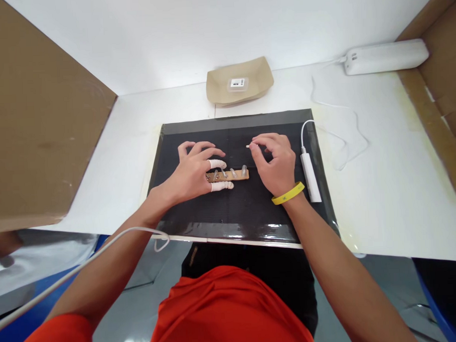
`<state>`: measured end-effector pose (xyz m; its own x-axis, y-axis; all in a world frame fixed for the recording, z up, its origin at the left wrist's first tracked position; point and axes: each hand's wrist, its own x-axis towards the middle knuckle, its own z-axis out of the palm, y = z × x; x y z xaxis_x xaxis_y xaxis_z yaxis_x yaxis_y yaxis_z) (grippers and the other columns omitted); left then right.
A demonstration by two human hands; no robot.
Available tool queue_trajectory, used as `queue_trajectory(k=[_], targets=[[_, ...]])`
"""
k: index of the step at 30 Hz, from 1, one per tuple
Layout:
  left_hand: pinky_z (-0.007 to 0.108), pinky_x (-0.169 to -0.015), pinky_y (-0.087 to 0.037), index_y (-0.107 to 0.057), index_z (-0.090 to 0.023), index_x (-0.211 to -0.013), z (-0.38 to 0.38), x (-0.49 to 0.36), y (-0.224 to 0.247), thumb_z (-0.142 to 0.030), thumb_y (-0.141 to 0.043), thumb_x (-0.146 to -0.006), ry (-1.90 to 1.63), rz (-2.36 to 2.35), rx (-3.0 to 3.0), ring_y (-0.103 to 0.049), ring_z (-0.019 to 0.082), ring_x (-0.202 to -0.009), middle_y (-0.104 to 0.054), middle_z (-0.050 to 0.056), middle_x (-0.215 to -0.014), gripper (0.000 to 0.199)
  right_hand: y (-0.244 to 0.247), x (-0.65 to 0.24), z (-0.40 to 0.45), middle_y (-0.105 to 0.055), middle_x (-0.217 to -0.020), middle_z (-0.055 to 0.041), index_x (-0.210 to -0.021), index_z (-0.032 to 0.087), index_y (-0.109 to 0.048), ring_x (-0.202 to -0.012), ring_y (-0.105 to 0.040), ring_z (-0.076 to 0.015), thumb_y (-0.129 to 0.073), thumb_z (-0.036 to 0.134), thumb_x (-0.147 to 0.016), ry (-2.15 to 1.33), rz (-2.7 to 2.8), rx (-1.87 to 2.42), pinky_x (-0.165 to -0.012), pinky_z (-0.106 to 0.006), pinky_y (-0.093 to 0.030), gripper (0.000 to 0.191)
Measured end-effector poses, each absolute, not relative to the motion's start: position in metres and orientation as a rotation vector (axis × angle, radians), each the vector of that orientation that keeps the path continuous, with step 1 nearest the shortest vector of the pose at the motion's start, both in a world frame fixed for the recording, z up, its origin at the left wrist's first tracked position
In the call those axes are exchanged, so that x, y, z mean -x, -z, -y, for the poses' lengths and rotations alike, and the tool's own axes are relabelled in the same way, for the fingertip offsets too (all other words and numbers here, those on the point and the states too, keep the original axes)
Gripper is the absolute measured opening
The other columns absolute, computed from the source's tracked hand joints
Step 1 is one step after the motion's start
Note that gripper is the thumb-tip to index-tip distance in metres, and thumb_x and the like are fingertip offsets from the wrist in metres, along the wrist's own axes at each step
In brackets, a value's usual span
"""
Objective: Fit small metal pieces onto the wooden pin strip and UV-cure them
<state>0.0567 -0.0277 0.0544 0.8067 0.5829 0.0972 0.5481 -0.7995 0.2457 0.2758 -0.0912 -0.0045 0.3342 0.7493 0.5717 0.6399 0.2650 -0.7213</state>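
Note:
A short wooden strip [240, 175] lies on the black mat, with several small clear tubes [244, 169] standing or leaning along it. My left hand [192, 172] grips the strip's left part between thumb and index finger, both wearing white finger covers; the other fingers are spread above. That end of the strip is partly hidden by the hand. To the right and a little farther back, my right hand [276, 162] pinches a small pale stick-like piece [248, 146] between thumb and fingertips, apart from the strip. Most of this piece is covered by the fingers, so its kind is unclear.
The black mat [229, 211] has a shiny taped border. Behind it stands a cardboard tray [213, 89] holding a small clear box [237, 84]. A white power bar [310, 178] with a cable lies at right. Cardboard panels [43, 122] flank the table; a white cable [85, 263] crosses my left forearm.

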Motion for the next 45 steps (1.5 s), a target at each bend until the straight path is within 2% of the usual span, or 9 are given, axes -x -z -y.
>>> queue_trajectory(k=[8,19,32,42,45], targets=[[0.058,-0.115,-0.024,-0.078,-0.023,-0.1,0.0308,-0.0526,-0.0551,-0.04,-0.084,-0.089,-0.32,-0.912,-2.763,-0.062,0.033,-0.133,-0.078,0.007,-0.129,0.022,0.0058,-0.2761,0.0905,-0.08,-0.1,-0.0062,-0.092,0.023,-0.073,-0.096,-0.069,-0.0223,-0.063,0.024,-0.1,-0.092,1.362,1.391,-0.093,-0.042,-0.057,0.013],[0.056,-0.114,-0.024,-0.078,-0.024,-0.1,0.0346,-0.0555,-0.0517,-0.038,-0.084,-0.089,-0.364,-0.915,-2.772,-0.066,0.031,-0.129,-0.08,0.005,-0.125,0.019,0.0063,-0.276,0.0905,-0.08,-0.1,-0.0065,-0.093,0.022,-0.074,-0.097,-0.069,-0.0226,-0.064,0.024,-0.099,-0.089,1.365,1.391,-0.093,-0.042,-0.058,0.013],[0.055,-0.115,-0.024,-0.076,-0.022,-0.112,0.0355,-0.0543,-0.0516,-0.047,-0.086,-0.086,-0.342,-0.912,-2.795,-0.066,0.031,-0.128,-0.078,0.008,-0.129,0.038,0.0072,-0.2764,0.0904,-0.08,-0.1,-0.0064,-0.093,0.022,-0.075,-0.096,-0.07,-0.0226,-0.064,0.023,-0.099,-0.083,1.374,1.387,-0.092,-0.042,-0.058,0.012],[0.056,-0.115,-0.023,-0.078,-0.025,-0.108,0.0347,-0.0564,-0.0513,-0.044,-0.084,-0.089,-0.347,-0.888,-2.782,-0.066,0.031,-0.127,-0.078,0.006,-0.129,0.028,0.0079,-0.2769,0.0906,-0.08,-0.1,-0.0064,-0.093,0.022,-0.074,-0.097,-0.069,-0.0225,-0.064,0.024,-0.099,-0.091,1.384,1.393,-0.092,-0.042,-0.058,0.012],[0.056,-0.116,-0.023,-0.074,-0.024,-0.119,0.0347,-0.0567,-0.0519,-0.046,-0.087,-0.086,-0.324,-0.905,-2.794,-0.066,0.031,-0.128,-0.076,0.009,-0.132,0.042,0.0081,-0.2767,0.0906,-0.08,-0.101,-0.006,-0.093,0.023,-0.074,-0.097,-0.069,-0.0224,-0.064,0.024,-0.099,-0.104,1.378,1.398,-0.092,-0.042,-0.057,0.012]])
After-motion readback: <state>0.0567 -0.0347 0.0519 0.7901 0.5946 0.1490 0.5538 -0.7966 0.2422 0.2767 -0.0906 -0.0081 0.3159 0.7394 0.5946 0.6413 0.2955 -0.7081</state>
